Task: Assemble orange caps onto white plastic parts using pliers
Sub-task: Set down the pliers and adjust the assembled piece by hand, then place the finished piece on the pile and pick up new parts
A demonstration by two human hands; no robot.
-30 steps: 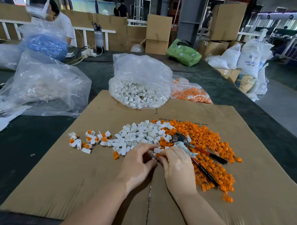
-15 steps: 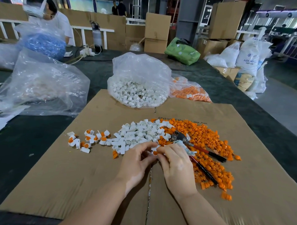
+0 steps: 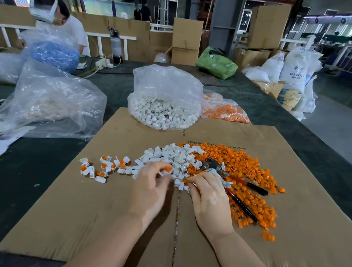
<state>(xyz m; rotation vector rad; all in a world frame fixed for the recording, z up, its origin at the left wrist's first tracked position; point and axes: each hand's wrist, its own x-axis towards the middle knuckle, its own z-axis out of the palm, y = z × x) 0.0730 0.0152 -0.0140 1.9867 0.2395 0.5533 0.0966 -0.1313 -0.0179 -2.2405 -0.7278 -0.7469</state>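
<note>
From the head camera, the blurred left hand (image 3: 151,189) pinches a white part with an orange cap (image 3: 168,169) at its fingertips, above the white parts pile (image 3: 170,155). The right hand (image 3: 209,196) curls over the pile's near edge; what it holds is hidden. The pliers (image 3: 239,183) lie on the orange caps (image 3: 249,170), their jaws partly covered.
</note>
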